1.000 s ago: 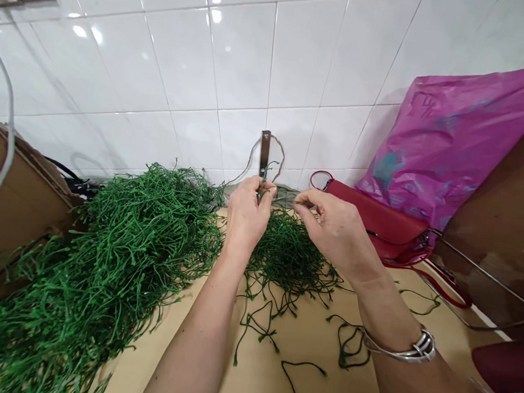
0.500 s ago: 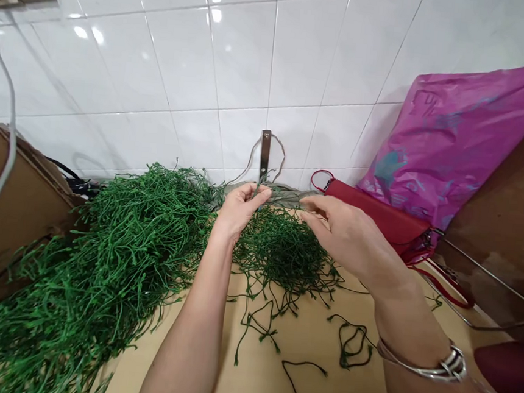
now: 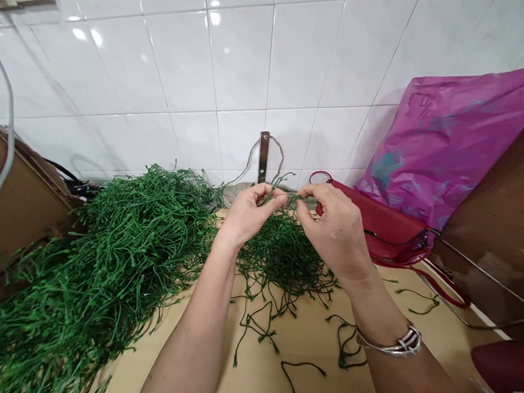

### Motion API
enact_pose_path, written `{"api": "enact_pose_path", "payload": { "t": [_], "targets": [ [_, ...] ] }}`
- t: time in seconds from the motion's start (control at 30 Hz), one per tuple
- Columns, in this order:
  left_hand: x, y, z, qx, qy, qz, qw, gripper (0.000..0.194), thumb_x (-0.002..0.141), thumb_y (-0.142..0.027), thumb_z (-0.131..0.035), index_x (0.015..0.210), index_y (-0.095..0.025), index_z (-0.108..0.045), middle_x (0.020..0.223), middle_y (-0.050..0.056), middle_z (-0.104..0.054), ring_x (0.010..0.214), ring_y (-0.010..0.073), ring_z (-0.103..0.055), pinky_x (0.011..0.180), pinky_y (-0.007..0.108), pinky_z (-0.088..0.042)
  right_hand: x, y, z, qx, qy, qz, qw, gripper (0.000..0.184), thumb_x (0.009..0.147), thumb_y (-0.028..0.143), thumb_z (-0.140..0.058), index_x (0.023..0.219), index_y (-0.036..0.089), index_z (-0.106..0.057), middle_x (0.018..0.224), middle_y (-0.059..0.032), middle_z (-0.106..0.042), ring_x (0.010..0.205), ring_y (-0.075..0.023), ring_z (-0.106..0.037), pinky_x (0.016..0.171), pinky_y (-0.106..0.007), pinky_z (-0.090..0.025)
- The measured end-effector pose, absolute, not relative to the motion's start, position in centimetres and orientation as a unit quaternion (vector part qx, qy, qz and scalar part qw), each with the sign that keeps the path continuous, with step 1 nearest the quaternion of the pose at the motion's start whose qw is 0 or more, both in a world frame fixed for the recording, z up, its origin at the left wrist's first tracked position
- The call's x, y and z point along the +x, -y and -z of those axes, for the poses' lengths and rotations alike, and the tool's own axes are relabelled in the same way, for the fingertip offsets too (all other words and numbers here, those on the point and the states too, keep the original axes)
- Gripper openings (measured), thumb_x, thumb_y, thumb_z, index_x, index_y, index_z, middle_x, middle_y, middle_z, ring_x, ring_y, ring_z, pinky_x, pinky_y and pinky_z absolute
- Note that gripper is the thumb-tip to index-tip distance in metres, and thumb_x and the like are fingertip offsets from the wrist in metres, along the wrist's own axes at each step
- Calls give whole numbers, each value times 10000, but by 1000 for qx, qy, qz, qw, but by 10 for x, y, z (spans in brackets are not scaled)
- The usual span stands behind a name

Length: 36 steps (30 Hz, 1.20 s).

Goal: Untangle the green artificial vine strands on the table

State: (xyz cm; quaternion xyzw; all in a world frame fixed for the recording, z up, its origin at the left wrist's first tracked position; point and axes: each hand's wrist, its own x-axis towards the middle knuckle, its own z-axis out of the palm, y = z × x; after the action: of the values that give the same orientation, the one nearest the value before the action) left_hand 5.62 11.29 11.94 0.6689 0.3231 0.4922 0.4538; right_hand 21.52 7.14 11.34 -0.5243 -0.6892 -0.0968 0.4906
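while left hand point(image 3: 246, 215) and right hand point(image 3: 336, 224) pinch green cord point(image 3: 270, 190), tangled cords point(image 3: 288, 254) below

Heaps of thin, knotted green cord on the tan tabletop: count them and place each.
2. The larger bright-green heap sprawls across the left side; the smaller, darker heap lies mid-table, below and between the left hand and right hand. Others may be hidden behind the forearms.

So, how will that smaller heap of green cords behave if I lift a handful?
The smaller heap of green cords will probably come up tangled, since its strands cross and overlap. It should likely droop rather than stay stiff, as the thin strands bend and curl at its edge.
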Motion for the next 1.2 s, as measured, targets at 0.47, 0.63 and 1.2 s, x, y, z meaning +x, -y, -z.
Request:
{"api": "enact_pose_path", "payload": {
  "t": [0.47,0.63,1.2],
  "targets": [
    [55,-114,-117,697,-348,-469,416,195,863,-347,-680,788,-168,-699,711,-18,-597,700,125,-495,692,266,-397,224,-75,-112,-508,703,104,487,175,900,174,-541,946,208,-706,938,-74,-786,889,-230,-720,863,-378,-537],
    [70,-110,-113,704,-343,-462,417,181,854,-323,-661,764,-167,-681,711,-10,-620,697,130,-517,714,273,-416,238,-88,-104,-519,682,93,507,180,892,191,-504,900,218,-682,905,-78,-770,844,-233,-709,826,-373,-537],
    [56,-108,-126,591,-341,-541,491,422,945,-524,-554,1119,-200,-761,1095,107,-695,676,129,-495,638,315,-419,260,-71,-123,-574,684,-19,450,231,901,290,-571,995,208,-765,937,-60,-796,822,-234,-720,790,-380,-526]
  ]
}}
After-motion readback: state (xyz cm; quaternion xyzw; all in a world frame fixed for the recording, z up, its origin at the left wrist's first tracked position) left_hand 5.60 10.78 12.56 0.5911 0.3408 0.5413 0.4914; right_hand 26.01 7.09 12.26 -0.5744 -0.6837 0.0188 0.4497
